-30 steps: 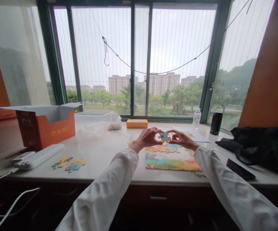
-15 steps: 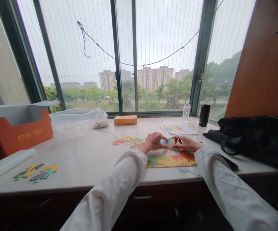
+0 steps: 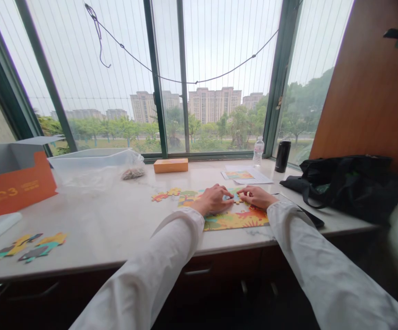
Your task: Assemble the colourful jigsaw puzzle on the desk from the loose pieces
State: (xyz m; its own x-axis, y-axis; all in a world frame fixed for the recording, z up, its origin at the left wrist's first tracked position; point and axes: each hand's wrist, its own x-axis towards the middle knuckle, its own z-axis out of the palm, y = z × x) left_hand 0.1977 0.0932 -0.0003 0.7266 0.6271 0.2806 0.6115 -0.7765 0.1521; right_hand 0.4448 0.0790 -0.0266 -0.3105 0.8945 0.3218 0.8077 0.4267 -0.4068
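Note:
A partly assembled jigsaw puzzle [image 3: 234, 219] in yellow, orange and green lies flat on the marble counter [image 3: 116, 220]. Both my hands sit at its far side. My left hand [image 3: 212, 200] and my right hand [image 3: 257, 197] meet with their fingertips on a small blue jigsaw piece [image 3: 235, 197], which is low against the puzzle. A joined strip of orange pieces [image 3: 164, 195] extends left from the puzzle. A loose group of joined pieces [image 3: 29, 246] lies far to my left, away from both hands.
Behind the puzzle lie a printed picture sheet [image 3: 239, 175], a small orange box [image 3: 170, 165], a water bottle [image 3: 258, 151] and a black flask [image 3: 282, 156]. A black bag [image 3: 339, 183] and phone [image 3: 311, 216] are right; an orange carton [image 3: 13, 185] and plastic tub [image 3: 92, 167] are left.
My hands have lowered the blue piece from above the puzzle down against it. The whole scene has shifted left in the view, and the orange carton is partly out of frame.

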